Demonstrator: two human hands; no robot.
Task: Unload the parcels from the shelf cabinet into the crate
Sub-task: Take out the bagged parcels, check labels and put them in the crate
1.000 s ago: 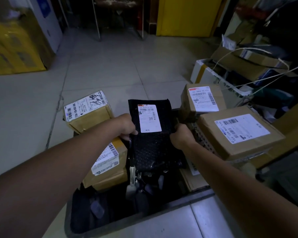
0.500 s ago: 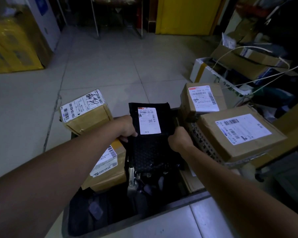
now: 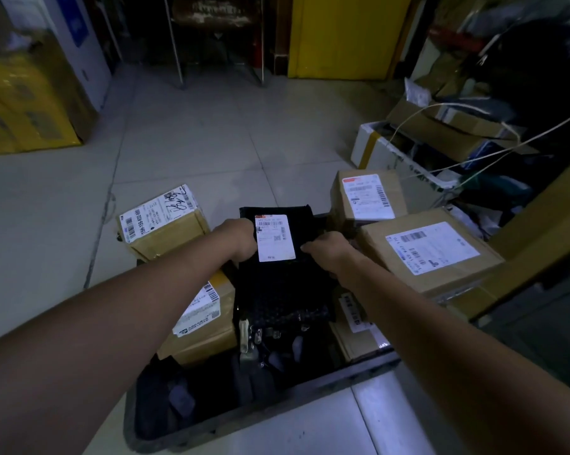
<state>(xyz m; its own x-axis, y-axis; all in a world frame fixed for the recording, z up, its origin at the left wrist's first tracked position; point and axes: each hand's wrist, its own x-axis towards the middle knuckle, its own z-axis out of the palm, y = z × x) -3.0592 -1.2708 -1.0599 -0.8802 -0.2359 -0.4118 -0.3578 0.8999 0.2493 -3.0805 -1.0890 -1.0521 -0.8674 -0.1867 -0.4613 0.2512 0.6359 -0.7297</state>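
Both arms reach forward over the crate (image 3: 310,389), forearms nearly straight and converging on one black parcel (image 3: 277,290). The left hand (image 3: 241,238) grips the parcel's left edge by the white label (image 3: 275,238), knuckles up, fingers curled round the edge and mostly hidden behind it. The right hand (image 3: 329,249) grips the right edge, with one digit lying across the black face and pointing at the label; its other fingers are tucked out of sight. The parcel stands roughly upright, leaning away from the camera, lower end down inside the crate, between the cardboard boxes.

Versus half a second ago: both hands remain on the same parcel. The right hand sits a bit higher and closer to the label, and looks less fisted. The parcel has barely moved. Boxes unchanged.

The far left box (image 3: 162,221) has a scrawled label. The near left box (image 3: 205,323) is partly covered by the left forearm. The far right box (image 3: 365,198) touches the large right box (image 3: 431,251), which the right forearm overlaps. A low box (image 3: 356,326) in the crate is half hidden under that arm. The crate interior is very dark, its contents just dim shapes. Label print is unreadable.
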